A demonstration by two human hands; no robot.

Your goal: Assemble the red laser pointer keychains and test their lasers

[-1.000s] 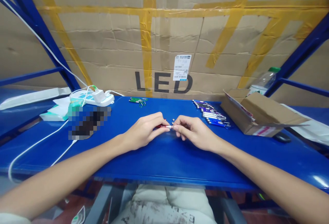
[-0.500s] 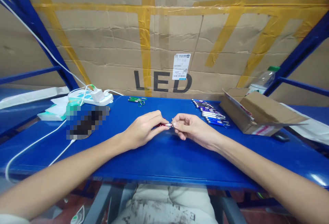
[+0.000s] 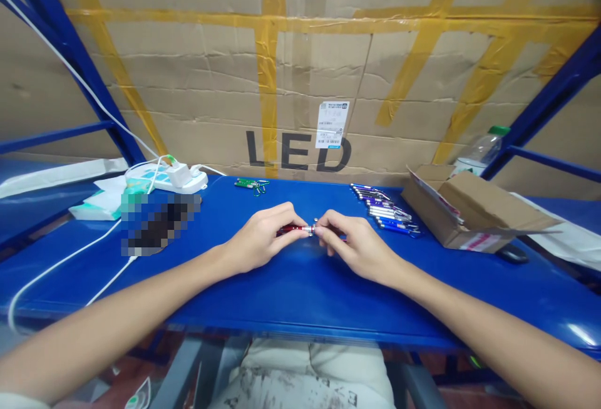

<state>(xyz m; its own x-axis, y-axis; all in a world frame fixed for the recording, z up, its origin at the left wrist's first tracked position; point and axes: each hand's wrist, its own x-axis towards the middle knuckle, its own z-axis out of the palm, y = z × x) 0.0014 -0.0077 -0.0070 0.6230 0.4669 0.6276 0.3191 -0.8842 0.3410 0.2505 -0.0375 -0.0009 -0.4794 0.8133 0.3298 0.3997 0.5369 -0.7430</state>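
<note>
A slim red pen-shaped keychain (image 3: 287, 231) with a silver end lies sideways between my hands, just above the blue table. My left hand (image 3: 263, 237) is closed round its red body, thumb and fingers pinching it. At the silver end, the thumb and fingertips of my right hand (image 3: 354, 243) are pinched together on the small metal fitting. A bit of red also shows behind my right fingers; most of that part is hidden. To the right lies a row of similar blue, purple, silver and black pieces (image 3: 382, 210) with metal clips. Several green ones (image 3: 251, 183) lie at the back.
An open cardboard box (image 3: 436, 215) stands on the right, with a dark object (image 3: 513, 253) beside it and a bottle (image 3: 481, 149) behind. On the left are a power strip (image 3: 183, 177), a tissue pack (image 3: 96, 208), cables and a blurred dark item (image 3: 162, 224). A large carton (image 3: 197, 83) walls the back.
My right fingers have shifted their pinch at the silver end, with the hand turned and the fingers less curled. My left hand keeps its hold almost unmoved. The view has tipped slightly.
</note>
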